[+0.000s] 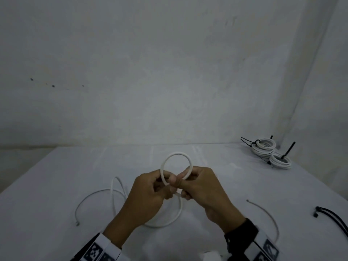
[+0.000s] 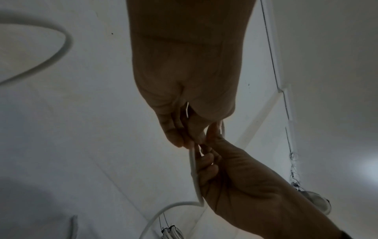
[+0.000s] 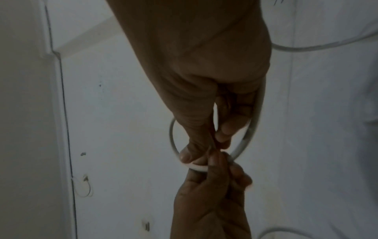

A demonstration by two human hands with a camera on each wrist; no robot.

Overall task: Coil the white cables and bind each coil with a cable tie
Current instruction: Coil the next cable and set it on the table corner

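Crossing of first loop pinched between thumbs and fingertips of left hand (image 1: 148, 193) and right hand (image 1: 203, 187), so turn is kept from springing open. White cable (image 1: 177, 154) arcs beyond fingers; slack left trailing below, on table (image 1: 56, 176), presumably for feeding next turns. Bound coils (image 1: 263, 146) parked far right, spare cable ties (image 1: 331, 213) nearer right.

Both hands (image 3: 210, 155) pinch a small loop of white cable (image 3: 172, 142) together.

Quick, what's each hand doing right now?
Left hand: pinching the white cable loop.
Right hand: gripping the same cable.
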